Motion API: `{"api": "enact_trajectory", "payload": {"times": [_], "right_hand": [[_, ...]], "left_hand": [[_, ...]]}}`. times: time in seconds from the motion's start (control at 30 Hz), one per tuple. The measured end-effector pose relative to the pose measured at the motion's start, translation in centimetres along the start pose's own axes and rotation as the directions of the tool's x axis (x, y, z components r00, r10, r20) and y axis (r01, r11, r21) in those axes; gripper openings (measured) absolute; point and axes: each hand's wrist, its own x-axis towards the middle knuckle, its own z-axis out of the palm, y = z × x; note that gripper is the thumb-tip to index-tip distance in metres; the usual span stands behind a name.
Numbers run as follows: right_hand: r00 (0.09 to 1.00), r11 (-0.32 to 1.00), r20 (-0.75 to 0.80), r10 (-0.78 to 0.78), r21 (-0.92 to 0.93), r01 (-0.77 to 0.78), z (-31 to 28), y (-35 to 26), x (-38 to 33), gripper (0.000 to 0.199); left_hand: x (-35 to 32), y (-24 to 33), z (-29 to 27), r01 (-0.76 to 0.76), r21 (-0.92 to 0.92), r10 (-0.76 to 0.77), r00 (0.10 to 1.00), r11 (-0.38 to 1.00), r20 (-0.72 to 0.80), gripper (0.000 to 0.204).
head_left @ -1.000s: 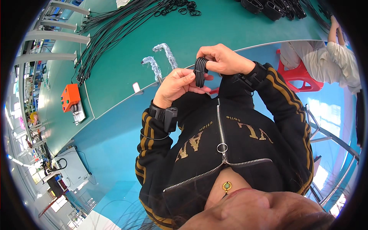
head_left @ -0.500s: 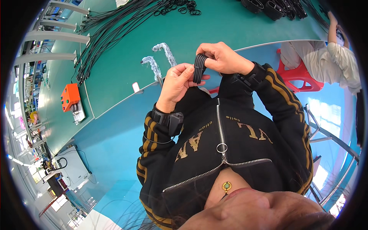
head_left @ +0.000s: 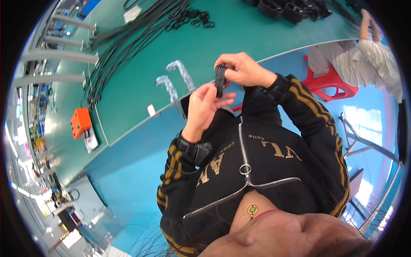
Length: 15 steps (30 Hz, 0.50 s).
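A bundled coil of black cable (head_left: pixel 220 80) hangs upright in front of me, just off the table's near edge. My right hand (head_left: pixel 245 70) grips its upper part, the fingers bent around it. Against the coil's lower left side, my left hand (head_left: pixel 203 108) has thumb and forefinger pinched together. Its other fingers stretch out below the coil. Whatever lies in that pinch is too small to make out. Two hooks wrapped in pale blue-grey material (head_left: pixel 183 73) stick up at the table edge beside my left hand.
Long black cables (head_left: pixel 124 47) and small black rings (head_left: pixel 192 19) lie on the green table (head_left: pixel 239 32). Black coiled bundles (head_left: pixel 293 13) rest at the far right. An orange box (head_left: pixel 81 123) stands left. Another person (head_left: pixel 374 60) is at the right by a red stool (head_left: pixel 329 85).
My left hand has slid down along the coil, its pinch now at the lower left side. The right hand still grips the top. The whole view has shifted slightly.
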Motion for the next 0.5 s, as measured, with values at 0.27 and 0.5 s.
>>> {"api": "enact_trajectory", "payload": {"times": [0.27, 0.5], "right_hand": [[0.967, 0.829, -0.027, 0.253, 0.521, -0.202, -1.3, -0.2, -2.1, 0.023], [0.931, 0.855, -0.287, 0.224, 0.516, -0.046, -3.8, -1.1, -3.8, 0.03]], "left_hand": [[0.9, -1.4, 0.0, -0.146, 0.331, 0.167, 0.985, 0.932, -0.036, 0.029], [4.2, -2.3, 3.4, -0.235, 0.558, 0.276, 0.961, 0.796, 0.012, 0.025]]}}
